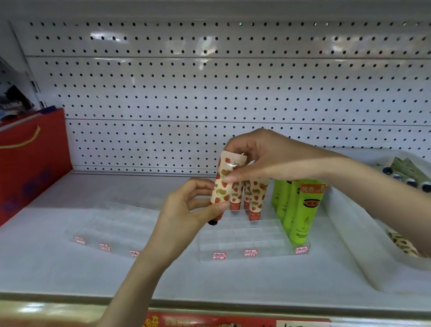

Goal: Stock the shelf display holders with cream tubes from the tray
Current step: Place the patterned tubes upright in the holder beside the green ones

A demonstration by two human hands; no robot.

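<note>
A strawberry-print cream tube (223, 186) hangs cap down above the clear display holder (244, 236). My left hand (190, 212) pinches its lower part near the dark cap. My right hand (266, 156) pinches its upper crimped end. Behind it, a few strawberry tubes (255, 196) stand in the holder's back slots. Green tubes (301, 208) fill the holder's right column. The white tray (345, 232) at the right holds more tubes, partly hidden by my right arm.
A second clear holder (110, 230) sits to the left on the white shelf. A red gift bag (19, 165) stands at the far left. Pegboard backs the shelf. Dark-capped tubes (413, 177) lie in the tray's far end.
</note>
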